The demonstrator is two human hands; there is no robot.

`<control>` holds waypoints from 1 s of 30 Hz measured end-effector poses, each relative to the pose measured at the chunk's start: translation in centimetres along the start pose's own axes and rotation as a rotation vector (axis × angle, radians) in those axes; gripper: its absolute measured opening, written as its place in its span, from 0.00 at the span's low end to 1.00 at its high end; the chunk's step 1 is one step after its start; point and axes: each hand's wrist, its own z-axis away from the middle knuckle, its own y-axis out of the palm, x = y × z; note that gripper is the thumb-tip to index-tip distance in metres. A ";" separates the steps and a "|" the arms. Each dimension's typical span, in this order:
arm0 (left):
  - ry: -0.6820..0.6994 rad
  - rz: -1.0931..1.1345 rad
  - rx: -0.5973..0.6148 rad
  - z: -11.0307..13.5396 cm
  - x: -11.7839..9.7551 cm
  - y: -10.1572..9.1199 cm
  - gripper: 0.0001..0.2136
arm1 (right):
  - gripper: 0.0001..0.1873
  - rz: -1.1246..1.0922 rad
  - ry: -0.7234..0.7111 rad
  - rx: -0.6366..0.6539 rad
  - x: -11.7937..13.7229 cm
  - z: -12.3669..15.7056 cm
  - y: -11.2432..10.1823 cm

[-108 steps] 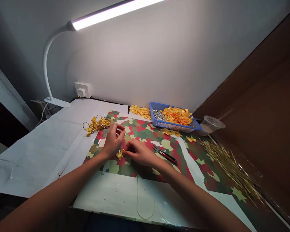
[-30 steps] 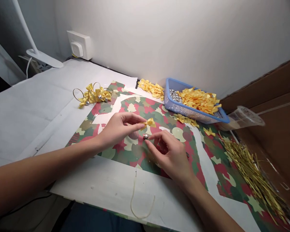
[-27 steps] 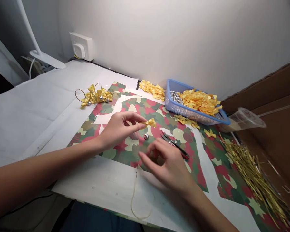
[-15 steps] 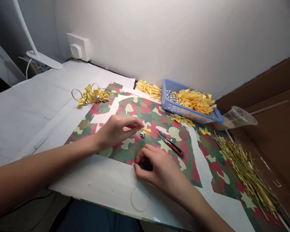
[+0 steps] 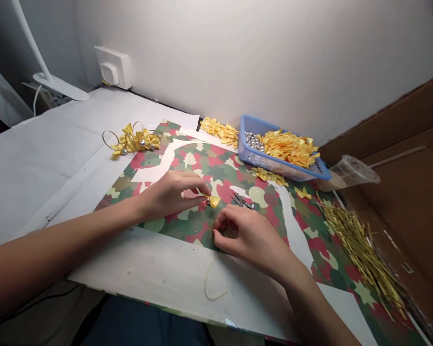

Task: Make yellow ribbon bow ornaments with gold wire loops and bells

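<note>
My left hand [image 5: 173, 194] pinches a small yellow satin ribbon bow [image 5: 213, 201] between thumb and fingertips, above the camouflage-patterned paper [image 5: 223, 163]. Just beside those fingertips lies a small silver bell [image 5: 208, 203], partly hidden. My right hand [image 5: 247, 235] is close by, its fingertips pinched together on a thin pale cord [image 5: 210, 283], which runs down to a loose loop on the white board [image 5: 159, 264]. Dark tweezers with red handles [image 5: 242, 201] lie past my right fingers, largely hidden by them.
A gold ribbon bow cluster [image 5: 132, 141] lies at the far left. A blue basket [image 5: 263, 163] holds yellow bows and silver bells, with loose bows [image 5: 220, 132] beside it. Gold tinsel strands [image 5: 361, 254] and a clear plastic cup [image 5: 350, 174] lie at the right.
My right hand has risen from the board's edge onto the paper, drawing the cord's loop smaller. My left hand has lowered the bow toward the bell. The tweezers are now mostly covered.
</note>
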 end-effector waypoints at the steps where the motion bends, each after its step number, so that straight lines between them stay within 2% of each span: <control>1: 0.023 0.001 0.031 0.0 -0.2 -0.1 0.05 | 0.05 0.024 0.004 0.013 -0.1 0.1 -0.2; 6: 0.131 -0.033 0.253 0.5 -1.3 0.2 0.10 | 0.09 0.160 0.030 0.071 -0.5 0.6 -1.8; 9: 0.218 -0.022 0.312 1.1 -1.9 0.8 0.11 | 0.10 0.136 -0.010 0.145 -1.3 0.9 -2.8; 13: 0.276 -0.077 0.380 1.3 -3.0 0.9 0.13 | 0.06 -0.231 -0.104 0.213 -3.0 0.7 -3.5; 16: 0.300 -0.127 0.412 1.3 -3.2 0.8 0.15 | 0.04 -0.534 -0.107 0.129 -4.1 0.7 -3.0; 19: 0.286 -0.103 0.435 1.4 -2.8 1.0 0.16 | 0.04 -0.653 -0.106 0.076 -4.6 0.9 -1.9; 22: 0.243 -0.051 0.429 1.9 -2.1 1.4 0.17 | 0.05 -0.598 -0.164 0.097 -4.6 1.3 -1.2; 27: 0.139 0.058 0.430 2.2 -1.7 1.6 0.17 | 0.07 -0.417 -0.340 0.074 -4.4 2.0 -1.2; 30: 0.087 0.112 0.402 1.9 -1.8 1.4 0.16 | 0.08 -0.325 -0.374 0.062 -4.5 2.4 -1.1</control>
